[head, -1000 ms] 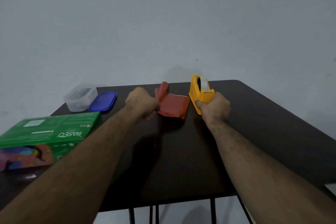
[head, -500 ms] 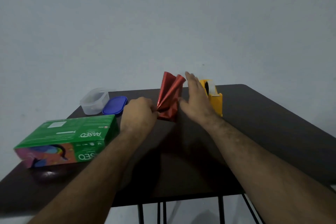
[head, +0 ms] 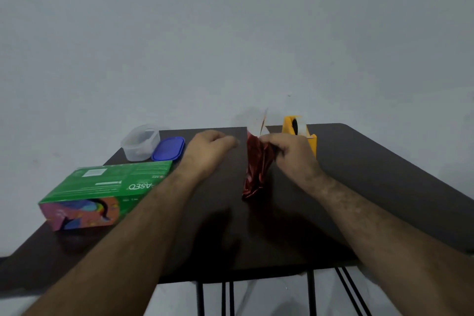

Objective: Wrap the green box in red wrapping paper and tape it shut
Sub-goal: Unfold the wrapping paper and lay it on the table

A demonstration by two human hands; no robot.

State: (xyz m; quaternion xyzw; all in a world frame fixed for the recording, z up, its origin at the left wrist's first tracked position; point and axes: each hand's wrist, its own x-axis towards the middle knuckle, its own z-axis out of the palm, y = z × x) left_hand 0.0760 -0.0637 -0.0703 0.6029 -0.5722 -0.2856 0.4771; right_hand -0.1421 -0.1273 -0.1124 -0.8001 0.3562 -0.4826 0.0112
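right hand [head: 292, 154] gripping red wrapping paper [head: 255, 169], green box [head: 102, 187] left

Glossy, crinkled red wrapping paper [head: 255, 169]; printed cardboard green box [head: 102, 187]; matt dark table [head: 359, 174]; clear plastic container [head: 139, 142].

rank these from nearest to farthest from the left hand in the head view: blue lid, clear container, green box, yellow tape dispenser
From the left hand:
1. blue lid, just to its left
2. clear container, farther left, beside the lid
3. yellow tape dispenser, to the right

The green box, at the table's near left, is too close to call against the container.
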